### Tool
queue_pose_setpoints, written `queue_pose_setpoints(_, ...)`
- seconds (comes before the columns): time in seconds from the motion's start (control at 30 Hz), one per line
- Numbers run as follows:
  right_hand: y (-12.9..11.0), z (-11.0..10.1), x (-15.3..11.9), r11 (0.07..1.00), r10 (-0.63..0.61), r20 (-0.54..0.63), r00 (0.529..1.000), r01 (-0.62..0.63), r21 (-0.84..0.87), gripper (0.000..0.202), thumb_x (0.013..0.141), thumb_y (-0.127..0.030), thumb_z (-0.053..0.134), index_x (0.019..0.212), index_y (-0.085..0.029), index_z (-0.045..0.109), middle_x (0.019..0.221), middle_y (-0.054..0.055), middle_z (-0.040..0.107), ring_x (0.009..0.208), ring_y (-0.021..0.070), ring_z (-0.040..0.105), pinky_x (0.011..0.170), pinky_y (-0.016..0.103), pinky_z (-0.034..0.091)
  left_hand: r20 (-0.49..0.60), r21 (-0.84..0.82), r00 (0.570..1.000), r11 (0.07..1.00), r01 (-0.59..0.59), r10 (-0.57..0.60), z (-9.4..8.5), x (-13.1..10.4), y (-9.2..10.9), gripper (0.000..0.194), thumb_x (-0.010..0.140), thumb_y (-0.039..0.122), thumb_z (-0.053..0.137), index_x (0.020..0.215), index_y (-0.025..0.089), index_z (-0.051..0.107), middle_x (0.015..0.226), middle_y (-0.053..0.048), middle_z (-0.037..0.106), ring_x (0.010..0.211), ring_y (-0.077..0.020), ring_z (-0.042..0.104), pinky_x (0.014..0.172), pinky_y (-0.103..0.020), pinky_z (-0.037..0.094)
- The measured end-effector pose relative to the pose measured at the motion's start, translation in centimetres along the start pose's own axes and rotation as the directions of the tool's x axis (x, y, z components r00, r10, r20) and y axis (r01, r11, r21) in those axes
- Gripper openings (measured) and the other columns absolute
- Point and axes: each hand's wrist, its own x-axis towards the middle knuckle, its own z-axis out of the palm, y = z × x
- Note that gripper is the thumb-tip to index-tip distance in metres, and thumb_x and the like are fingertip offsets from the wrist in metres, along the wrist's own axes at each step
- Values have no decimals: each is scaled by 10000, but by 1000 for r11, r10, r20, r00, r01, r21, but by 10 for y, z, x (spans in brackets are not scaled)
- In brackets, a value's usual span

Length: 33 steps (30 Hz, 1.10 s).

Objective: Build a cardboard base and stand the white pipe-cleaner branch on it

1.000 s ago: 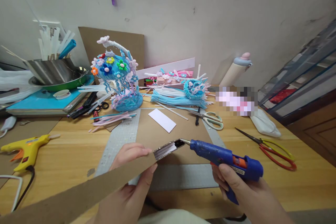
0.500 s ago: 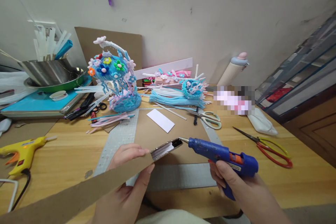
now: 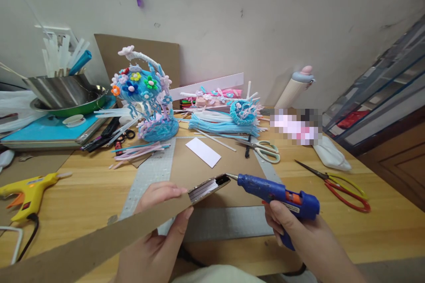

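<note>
My left hand is closed around a flat cardboard piece with white layers showing in its open edge. From its near end a long brown cardboard strip runs down to the lower left. Wrapped round the handle of a blue hot glue gun is my right hand. The gun's metal nozzle meets, or nearly meets, the far dark corner of the cardboard piece. Beyond them a white card rectangle lies on a brown cardboard sheet, which rests on a grey cutting mat.
A yellow glue gun lies at left. Red-and-yellow scissors and pale-handled scissors are to the right. Behind stand a blue pipe-cleaner flower lamp, blue pipe cleaners, a metal pot and a bottle.
The glue gun and my right hand have shifted slightly left, the gun's back end most. My left hand and the cardboard piece have also moved a little left.
</note>
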Motion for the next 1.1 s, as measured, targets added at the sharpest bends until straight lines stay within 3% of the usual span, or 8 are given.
queue_pose_setpoints(0.53,3,0,3,999,-6,-37,999,4,-42,486,702,-649,570,567,-194,468,449,-39,417,417,109,417,416,238,332,16,2,1000,1000,12,-12,0,1,0,373,792,37,563,1071,277,501,1019,-25,547,988,-208,546,887,-386,455)
queue_pose_setpoints(0.8,-8,0,-9,954,66,-137,988,-22,299,490,602,-627,689,758,-164,641,595,47,565,503,149,465,430,269,380,8,4,1000,1000,26,-26,2,2,1,364,791,43,568,1062,278,509,1013,-24,554,986,-207,551,877,-375,461)
queue_pose_setpoints(0.9,-10,2,-15,919,77,-125,989,-21,395,485,554,-612,732,780,-190,653,690,64,619,520,151,472,440,275,389,1,-1,1000,1000,28,-28,2,3,2,359,790,42,567,1053,278,509,1005,-22,554,980,-206,555,868,-371,465)
queue_pose_setpoints(1.03,-10,7,-20,922,67,-46,997,-45,384,496,548,-643,715,746,-192,655,653,49,597,493,136,450,422,271,387,-1,3,1000,1000,23,-23,1,2,1,362,786,41,570,1054,276,508,1007,-23,555,973,-208,561,876,-380,464)
queue_pose_setpoints(1.1,-9,9,-21,942,60,-47,997,-41,332,522,567,-635,707,819,-180,664,577,20,551,465,132,446,421,274,395,-3,5,1000,1000,25,-25,1,2,0,360,788,44,568,1056,277,507,1009,-23,554,977,-208,562,879,-380,466)
